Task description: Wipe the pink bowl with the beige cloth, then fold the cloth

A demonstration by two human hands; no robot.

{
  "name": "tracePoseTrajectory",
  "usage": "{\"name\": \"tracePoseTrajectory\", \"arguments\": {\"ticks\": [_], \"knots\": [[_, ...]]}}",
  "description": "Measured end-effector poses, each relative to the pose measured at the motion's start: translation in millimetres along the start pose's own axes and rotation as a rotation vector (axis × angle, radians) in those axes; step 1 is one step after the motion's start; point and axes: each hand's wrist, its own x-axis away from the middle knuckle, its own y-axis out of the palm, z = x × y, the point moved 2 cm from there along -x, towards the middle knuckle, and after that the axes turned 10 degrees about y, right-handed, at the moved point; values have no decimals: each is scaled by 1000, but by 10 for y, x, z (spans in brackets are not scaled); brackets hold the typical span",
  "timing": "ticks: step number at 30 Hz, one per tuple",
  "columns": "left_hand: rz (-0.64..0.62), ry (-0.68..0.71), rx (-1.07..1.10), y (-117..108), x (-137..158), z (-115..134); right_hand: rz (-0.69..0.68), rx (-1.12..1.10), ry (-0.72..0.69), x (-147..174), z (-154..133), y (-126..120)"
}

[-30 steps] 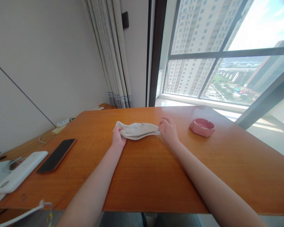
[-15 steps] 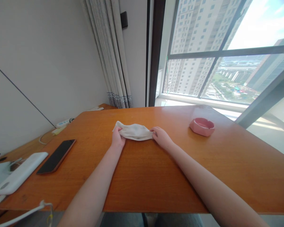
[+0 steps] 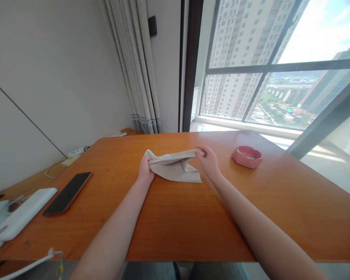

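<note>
A beige cloth (image 3: 175,168) on an orange-brown wooden table (image 3: 192,217), a pink ashtray (image 3: 246,156) right, black phone (image 3: 67,193) left.

Both forearms bare to the frame edge — no sleeves, watch or rings visible. Left hand (image 3: 146,172), right hand (image 3: 210,161) — ungloved.

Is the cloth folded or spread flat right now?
Partly folded: the cloth has layers overlapping, pinched by the left hand and right hand.

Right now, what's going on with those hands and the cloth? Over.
Left hand pinning the cloth to the table. Right hand pinching its upper edge, lifted. Pink ashtray to the right, apart.
</note>
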Motion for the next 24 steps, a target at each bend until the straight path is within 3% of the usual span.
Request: {"name": "tracePoseTrajectory", "arguments": {"ticks": [1,3,6,10,15,17,19,22,24], "knots": [[-27,-9,-43,9,17,-19,129,-41,-37,7,-25,-51],[-69,-36,-110,21,53,-61,222,-66,-103,34,-54,-91],[-77,-42,-137,13,83,-102,152,-94,-54,37,7,-43],[-80,-41,-170,1,78,-119,214,-77,33,-16,141,-6],[-115,15,-143,46,90,-108,273,74,-171,46,36,-68],[-101,54,-134,50,93,-90,170,107,-291,126,-75,-47],[-61,55,-134,33,83,-69,-77,155,-361,219,-177,40],[-9,0,-115,-3,41,-39,-471,340,-363,355,-240,230],[19,-21,-95,-21,7,-26,-570,480,-304,386,-194,322]]}}
